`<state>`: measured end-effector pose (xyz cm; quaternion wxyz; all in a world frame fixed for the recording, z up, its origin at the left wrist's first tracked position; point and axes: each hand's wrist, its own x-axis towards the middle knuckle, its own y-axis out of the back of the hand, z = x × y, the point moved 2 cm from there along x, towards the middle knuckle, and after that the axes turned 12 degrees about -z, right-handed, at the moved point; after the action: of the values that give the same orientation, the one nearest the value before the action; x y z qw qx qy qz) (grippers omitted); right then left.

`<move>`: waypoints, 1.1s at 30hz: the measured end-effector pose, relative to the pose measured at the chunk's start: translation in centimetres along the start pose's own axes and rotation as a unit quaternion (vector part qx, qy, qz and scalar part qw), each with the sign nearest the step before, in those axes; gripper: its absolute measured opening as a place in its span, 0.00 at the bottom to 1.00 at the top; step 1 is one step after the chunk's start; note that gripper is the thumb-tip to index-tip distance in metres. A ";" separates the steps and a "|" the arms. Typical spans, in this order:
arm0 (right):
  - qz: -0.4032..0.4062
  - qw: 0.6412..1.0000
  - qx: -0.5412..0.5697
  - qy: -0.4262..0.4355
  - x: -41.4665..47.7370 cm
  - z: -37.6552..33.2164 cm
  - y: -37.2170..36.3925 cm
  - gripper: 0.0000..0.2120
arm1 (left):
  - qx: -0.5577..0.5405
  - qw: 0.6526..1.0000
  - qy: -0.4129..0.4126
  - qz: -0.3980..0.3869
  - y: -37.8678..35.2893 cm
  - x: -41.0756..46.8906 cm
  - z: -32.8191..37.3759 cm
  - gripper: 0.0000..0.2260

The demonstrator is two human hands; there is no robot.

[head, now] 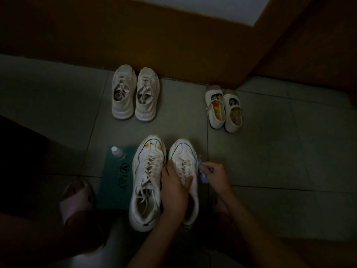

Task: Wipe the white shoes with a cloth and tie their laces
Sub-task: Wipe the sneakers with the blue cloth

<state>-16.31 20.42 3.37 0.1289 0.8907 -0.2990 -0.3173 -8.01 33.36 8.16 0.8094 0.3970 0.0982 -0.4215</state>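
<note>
The left hand [174, 183] lies curled over the laces of the right white shoe [185, 171], gripping its tongue area. Just beside that shoe's outer side, the right hand [217, 176] pinches a crumpled cloth [202, 170]. The stained left shoe [146, 182] rests touching it, overlapping the green mat [116, 182] on the tiled floor [270, 151].
</note>
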 end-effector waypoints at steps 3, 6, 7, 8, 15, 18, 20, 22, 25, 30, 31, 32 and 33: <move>0.088 0.992 0.095 -0.005 0.8 -0.9 1.1 0.11 | -0.003 1.000 -0.010 0.000 0.0 0.0 -0.1 0.34; 0.081 0.988 0.126 0.035 2.6 -5.2 0.9 0.10 | 0.005 1.000 -0.007 0.009 -0.2 0.0 -0.2 0.34; 0.062 0.991 0.100 0.055 3.0 -6.4 0.4 0.07 | 0.014 1.000 -0.002 0.013 -0.3 0.1 -0.3 0.33; 0.047 0.994 0.069 0.076 3.1 -7.3 -0.3 0.06 | 0.020 1.000 0.004 0.017 -0.4 0.2 -0.4 0.33; 0.113 0.990 0.053 0.070 0.9 -4.8 -2.0 0.05 | 0.026 0.999 0.020 0.027 -0.7 0.5 -0.4 0.33; 0.143 0.984 0.100 0.044 -0.5 -3.5 -2.3 0.03 | 0.024 0.999 0.013 0.032 -0.6 0.3 -0.4 0.33; 0.149 0.981 0.125 0.011 -1.2 -2.4 -2.4 0.03 | 0.019 0.999 0.012 0.027 -0.4 0.2 -0.3 0.33; 0.137 0.980 0.143 -0.030 -1.6 -0.8 -2.4 0.05 | 0.010 1.000 0.006 0.021 -0.4 0.2 -0.2 0.33; 0.116 0.973 0.170 -0.106 -1.8 0.9 -1.9 0.10 | -0.006 1.000 0.003 0.016 -0.3 0.1 -0.2 0.33; 0.126 0.979 0.157 0.024 1.6 -6.3 0.4 0.10 | -0.013 1.000 0.001 0.020 -0.3 0.1 -0.3 0.34; 0.099 0.984 0.138 0.058 2.4 -8.3 0.3 0.09 | -0.005 1.000 0.002 0.023 -0.4 0.2 -0.3 0.34; 0.060 0.988 0.115 0.083 3.1 -9.9 -0.2 0.09 | 0.002 1.000 0.005 0.023 -0.4 0.2 -0.3 0.34; 0.008 0.992 0.080 0.099 3.8 -11.1 -0.9 0.08 | 0.007 1.000 0.007 0.016 -0.4 0.1 -0.3 0.34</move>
<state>-6.45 19.30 9.60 0.0885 0.9227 -0.3167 -0.2012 -8.23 33.36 7.67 0.8126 0.4068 0.0947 -0.4064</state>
